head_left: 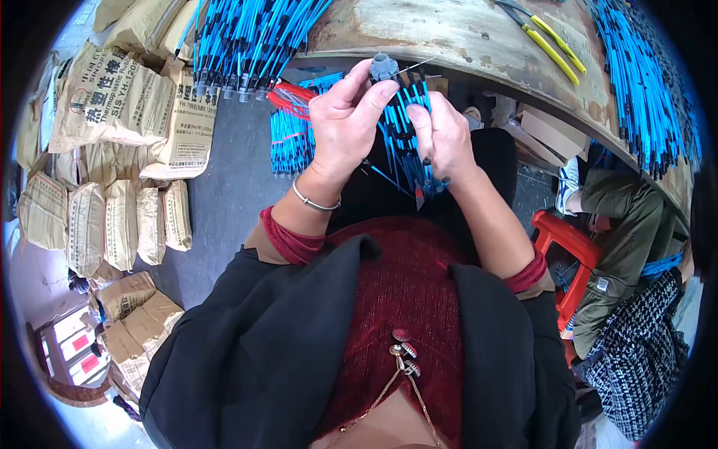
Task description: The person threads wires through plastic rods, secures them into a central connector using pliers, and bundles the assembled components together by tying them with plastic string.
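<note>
My left hand is closed, thumb and fingers pinching a grey ring-shaped plastic hub just off the table edge. Blue rods with black joints, which look like umbrella ribs, hang from the hub toward my lap. Closed around the right side of these rods is my right hand, its thumb pointing up-left. A thin wire sticks out to the right of the hub. The lower ends of the rods gather below my right hand, partly hidden by it.
Yellow-handled pliers lie on the worn wooden table. Blue rod bundles hang over its edge at left and right. Paper sacks are stacked at left. A seated person's leg and a red stool are at right.
</note>
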### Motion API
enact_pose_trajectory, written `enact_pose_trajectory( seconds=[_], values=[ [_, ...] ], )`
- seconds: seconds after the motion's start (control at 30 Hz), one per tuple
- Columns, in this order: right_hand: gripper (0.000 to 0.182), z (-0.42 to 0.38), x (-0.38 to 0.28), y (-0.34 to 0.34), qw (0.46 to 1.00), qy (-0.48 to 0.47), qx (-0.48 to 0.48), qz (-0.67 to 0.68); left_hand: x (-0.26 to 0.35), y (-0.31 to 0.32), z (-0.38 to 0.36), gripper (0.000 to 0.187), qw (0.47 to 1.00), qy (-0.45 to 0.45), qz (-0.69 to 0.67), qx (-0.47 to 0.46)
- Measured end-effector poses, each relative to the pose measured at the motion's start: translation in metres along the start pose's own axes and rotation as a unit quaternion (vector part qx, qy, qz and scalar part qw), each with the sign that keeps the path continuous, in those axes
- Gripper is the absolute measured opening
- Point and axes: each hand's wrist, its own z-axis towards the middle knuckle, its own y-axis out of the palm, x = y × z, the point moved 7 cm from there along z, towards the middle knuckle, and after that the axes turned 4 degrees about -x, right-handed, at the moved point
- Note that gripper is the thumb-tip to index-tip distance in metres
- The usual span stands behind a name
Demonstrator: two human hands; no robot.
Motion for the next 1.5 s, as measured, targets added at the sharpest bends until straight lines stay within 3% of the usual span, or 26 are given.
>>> enact_pose_trajectory(
  seconds=[0.1, 0.23, 0.4, 0.53, 0.63, 0.8, 0.93, 1.03, 1.17, 1.4, 1.5],
  values=[
    [0.015, 0.004, 0.005, 0.005, 0.998, -0.011, -0.065, -0.003, -0.004, -0.008, -0.002, 0.031, 1.0, -0.001, -0.026, -0.016],
    [0.021, 0.016, 0.011, 0.016, 0.981, 0.113, -0.158, 0.028, 0.0, -0.014, 0.0, 0.031, 0.998, 0.011, 0.03, -0.048],
    [0.028, 0.017, 0.015, 0.027, 0.985, 0.072, -0.152, -0.026, -0.005, -0.015, 0.003, 0.026, 0.999, -0.029, -0.01, -0.022],
    [0.027, 0.015, 0.008, 0.031, 0.986, 0.071, -0.13, -0.07, 0.006, -0.016, 0.003, 0.021, 0.985, -0.104, 0.136, -0.029],
    [0.026, 0.011, 0.003, 0.025, 0.991, 0.061, -0.116, -0.013, 0.009, -0.008, 0.002, 0.02, 0.988, -0.139, -0.067, -0.007],
    [0.027, 0.005, 0.011, 0.02, 0.979, 0.052, -0.174, 0.092, 0.007, -0.004, -0.005, 0.026, 0.981, -0.127, -0.109, -0.102],
    [0.028, 0.004, 0.009, 0.018, 0.976, -0.012, -0.212, 0.055, 0.001, 0.002, -0.004, 0.029, 0.968, -0.103, -0.112, -0.198],
    [0.028, 0.007, 0.013, 0.018, 0.98, 0.039, -0.197, -0.009, -0.009, 0.008, -0.003, 0.028, 0.959, -0.149, -0.186, -0.151],
    [0.025, 0.001, 0.007, 0.02, 0.987, -0.057, -0.106, -0.105, -0.015, 0.01, -0.007, 0.027, 0.961, -0.171, -0.187, -0.112],
    [0.025, 0.004, -0.003, 0.026, 0.972, -0.045, -0.157, -0.168, -0.008, 0.009, -0.008, 0.021, 0.985, -0.116, -0.061, -0.116],
    [0.027, 0.002, 0.001, 0.029, 0.97, -0.036, -0.175, -0.167, -0.006, 0.011, -0.012, 0.019, 0.982, -0.146, -0.025, -0.115]
  ],
)
